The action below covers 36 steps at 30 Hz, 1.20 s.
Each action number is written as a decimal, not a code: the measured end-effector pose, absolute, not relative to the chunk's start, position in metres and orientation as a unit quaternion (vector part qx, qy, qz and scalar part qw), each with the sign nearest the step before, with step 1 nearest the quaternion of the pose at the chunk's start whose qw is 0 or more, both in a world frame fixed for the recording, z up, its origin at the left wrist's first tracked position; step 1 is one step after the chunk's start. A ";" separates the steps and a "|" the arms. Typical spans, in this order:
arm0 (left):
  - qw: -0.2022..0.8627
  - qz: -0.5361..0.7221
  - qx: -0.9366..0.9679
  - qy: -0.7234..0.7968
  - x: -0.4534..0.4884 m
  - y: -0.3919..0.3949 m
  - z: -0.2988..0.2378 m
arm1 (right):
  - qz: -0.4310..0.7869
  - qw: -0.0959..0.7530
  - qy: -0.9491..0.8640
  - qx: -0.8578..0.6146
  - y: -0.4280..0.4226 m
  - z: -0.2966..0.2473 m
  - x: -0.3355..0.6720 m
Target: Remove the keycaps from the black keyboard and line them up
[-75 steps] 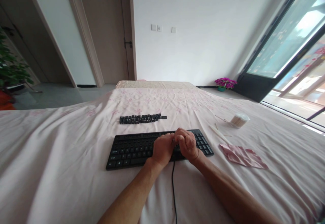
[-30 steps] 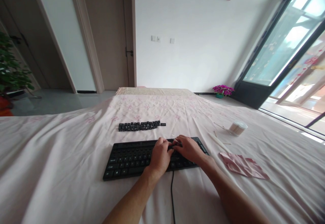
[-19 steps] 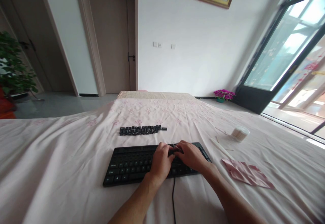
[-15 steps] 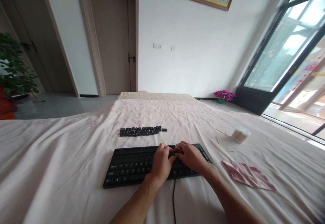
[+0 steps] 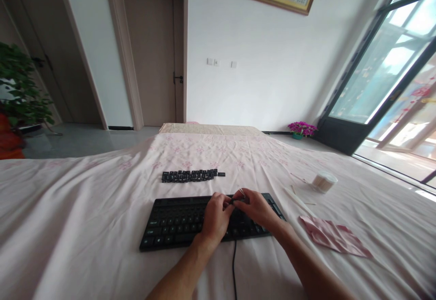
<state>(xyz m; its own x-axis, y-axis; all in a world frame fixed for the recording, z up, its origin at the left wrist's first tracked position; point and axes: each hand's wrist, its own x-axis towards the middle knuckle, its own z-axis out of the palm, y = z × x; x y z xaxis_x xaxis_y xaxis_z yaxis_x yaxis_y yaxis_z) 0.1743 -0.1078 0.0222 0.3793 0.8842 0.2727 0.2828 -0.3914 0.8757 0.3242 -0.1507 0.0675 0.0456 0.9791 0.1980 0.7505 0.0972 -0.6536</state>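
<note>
A black keyboard [image 5: 177, 223] lies on the cloth, with keys at its left and bare dark parts toward the middle. Over its upper half my left hand [image 5: 217, 216] is closed, thumb and fingertips pinching a small black keycap [image 5: 232, 201]. My right hand [image 5: 255, 209] meets it from the right, fingers closed, with a thin silver wire keycap puller [image 5: 241, 192] sticking up from them. Both sets of fingertips touch around the keycap. Behind the keyboard, loose black keycaps [image 5: 190, 175] lie gathered in rows.
A pink cloth [image 5: 335, 235] lies right of the keyboard, near a clear tub of cotton swabs [image 5: 324, 182] and several loose swabs. The keyboard's black cable [image 5: 234, 268] runs toward me between my forearms. A pale flowered tablecloth [image 5: 102, 209] covers the surface.
My fingertips have lifted slightly from the keys, and a small black keycap now shows between them. The wire puller has tilted more upright. The view shifted slightly.
</note>
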 end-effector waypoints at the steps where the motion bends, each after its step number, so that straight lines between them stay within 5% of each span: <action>1: 0.388 0.393 0.733 0.397 0.174 -0.108 0.023 | 0.181 0.326 -0.664 -0.648 -0.151 0.068 0.324; 36: 0.433 0.428 0.694 0.385 0.172 -0.110 0.027 | 0.211 0.382 -0.663 -0.609 -0.147 0.063 0.320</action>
<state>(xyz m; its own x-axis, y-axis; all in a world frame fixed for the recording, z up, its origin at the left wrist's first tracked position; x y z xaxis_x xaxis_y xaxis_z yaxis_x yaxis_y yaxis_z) 0.1722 -0.1100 0.0268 0.3377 0.9046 0.2602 0.1628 -0.3284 0.9304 0.3200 -0.1474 0.0632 0.0332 0.9676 0.2502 0.6457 0.1703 -0.7444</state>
